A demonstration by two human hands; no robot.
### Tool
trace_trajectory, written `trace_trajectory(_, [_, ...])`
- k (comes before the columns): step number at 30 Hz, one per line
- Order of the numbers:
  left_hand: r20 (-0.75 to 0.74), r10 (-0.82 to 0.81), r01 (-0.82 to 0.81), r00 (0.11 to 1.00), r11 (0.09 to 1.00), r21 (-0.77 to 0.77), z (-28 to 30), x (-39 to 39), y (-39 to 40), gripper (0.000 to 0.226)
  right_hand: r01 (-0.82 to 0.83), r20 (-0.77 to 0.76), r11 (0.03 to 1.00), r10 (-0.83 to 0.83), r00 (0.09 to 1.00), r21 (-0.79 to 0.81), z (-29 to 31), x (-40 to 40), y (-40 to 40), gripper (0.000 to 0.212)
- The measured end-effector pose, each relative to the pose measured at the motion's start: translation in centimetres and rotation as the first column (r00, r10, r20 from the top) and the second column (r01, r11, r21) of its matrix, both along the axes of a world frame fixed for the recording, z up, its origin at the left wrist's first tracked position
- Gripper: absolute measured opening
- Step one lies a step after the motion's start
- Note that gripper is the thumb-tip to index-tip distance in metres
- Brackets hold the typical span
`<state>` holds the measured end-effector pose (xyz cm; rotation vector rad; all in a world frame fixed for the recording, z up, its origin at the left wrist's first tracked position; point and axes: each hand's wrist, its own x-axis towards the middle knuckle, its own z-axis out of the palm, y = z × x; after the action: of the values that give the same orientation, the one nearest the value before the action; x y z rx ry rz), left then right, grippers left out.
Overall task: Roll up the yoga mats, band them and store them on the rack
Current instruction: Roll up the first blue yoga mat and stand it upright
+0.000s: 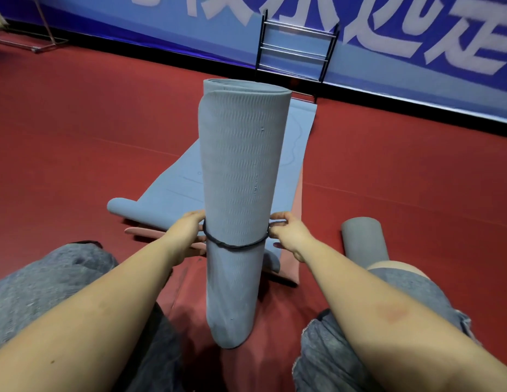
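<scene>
I had the rolled grey mat [241, 193] standing upright on its end on the red floor [76, 137], between my knees, and everything else lay around it. A dark elastic band [235, 244] circled the roll low down, about a third of the way up, sitting slightly slanted. My left hand [187, 236] was pressed against the roll's left side at the band, fingers curled round toward the back, where I could not see them; it looked as if it was hooked on the band there, though the roll hid the contact. My right hand [289, 233] was at the roll's right side, with thumb and fingers pinching a small loop of the band pulled out from the mat. Behind the roll a second grey mat [175, 190] lay mostly flat on the floor, its near end curled into a loose roll to the left of the upright one, with a pink edge showing under it. To the right of the roll, just past my right forearm, another rolled grey mat [362, 239] lay on the floor. Far behind the roll, against the blue banner wall [416, 66], stood the black metal rack [296, 49] with its silver rungs bare.
</scene>
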<state>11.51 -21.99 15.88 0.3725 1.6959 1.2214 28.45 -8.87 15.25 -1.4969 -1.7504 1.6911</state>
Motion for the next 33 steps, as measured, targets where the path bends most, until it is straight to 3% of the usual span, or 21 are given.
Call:
trace_trajectory(3, [-0.005,-0.039,0.039,0.999,0.999,0.02,0.0,0.0,-0.1,0.034,-0.034,-0.09,0.999,0.036,0.995,0.034,0.8,0.3,-0.3,0.05])
trace_trajectory(7, [0.053,-0.149,0.14,0.987,0.979,0.152,-0.2,-0.8,-0.1,0.084,-0.274,-0.072,0.961,0.27,0.96,-0.05,1.3,1.2,-0.4,0.074])
trace_trajectory(9, [0.005,-0.205,0.201,0.979,0.964,0.177,-0.1,-0.7,-0.4,0.091,-0.347,-0.105,0.936,0.34,0.935,-0.055,1.3,1.5,-0.7,0.083])
trace_trajectory(16, [-0.147,-0.172,0.194,0.974,0.97,0.148,0.0,-0.5,-0.4,0.081,-0.175,-0.196,0.983,0.182,0.963,0.056,0.9,0.9,-0.7,0.075])
trace_trajectory(19, [-0.14,-0.135,0.159,0.981,0.972,0.171,0.5,-0.2,-0.2,0.073,-0.129,-0.259,0.988,0.148,0.955,0.088,1.1,0.7,-0.8,0.069])
trace_trajectory(22, [-0.122,-0.102,0.127,0.987,0.969,0.212,1.5,0.3,0.1,0.087,-0.062,-0.338,0.997,0.073,0.938,0.043,2.3,0.7,-0.9,0.06])
trace_trajectory(26, [-0.049,-0.095,0.106,0.994,0.934,0.341,4.7,0.9,1.1,0.089,0.0,-0.441,1.0,0.007,0.898,0.015,6.0,0.8,0.1,0.061])
trace_trajectory(33, [-0.13,-0.092,0.148,0.987,0.832,0.535,15.4,2.3,7.2,0.036,0.113,-0.499,0.974,-0.001,0.867,0.195,17.7,1.7,4.1,0.051])
